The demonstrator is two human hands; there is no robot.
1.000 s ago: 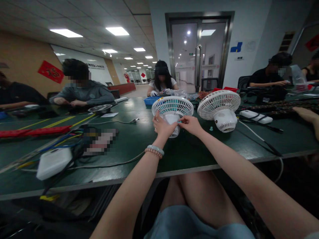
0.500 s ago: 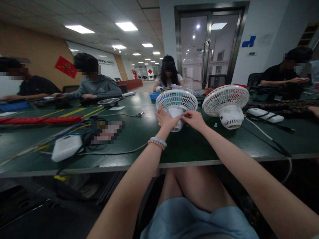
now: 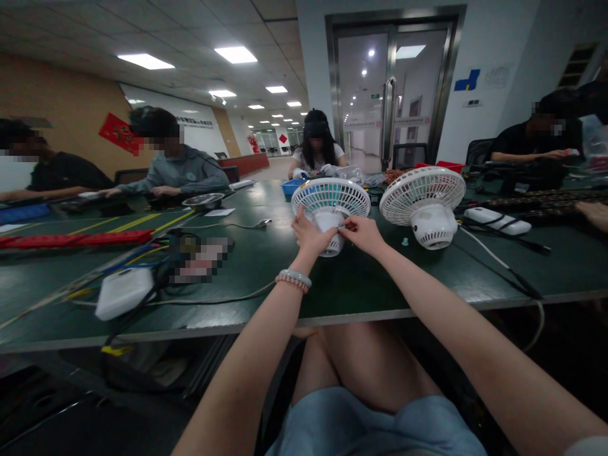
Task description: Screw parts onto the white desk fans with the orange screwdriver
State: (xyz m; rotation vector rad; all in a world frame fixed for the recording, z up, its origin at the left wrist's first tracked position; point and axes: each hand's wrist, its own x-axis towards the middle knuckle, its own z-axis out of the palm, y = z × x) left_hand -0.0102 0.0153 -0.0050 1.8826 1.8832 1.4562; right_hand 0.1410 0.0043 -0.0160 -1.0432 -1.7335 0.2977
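Clasping the fan, the left hand sits opposite the right hand, pinched on a teal piece between them.

the hands and forearms are bare. around the left wrist sit two bands, side by side: a smooth, rounded bangle in pale grey, and a bracelet of small pinkish-brown beads. a whitish sleeve edge shows on the right arm, and a light blue garment, softly creased, covers the lap, hem across the bare thighs
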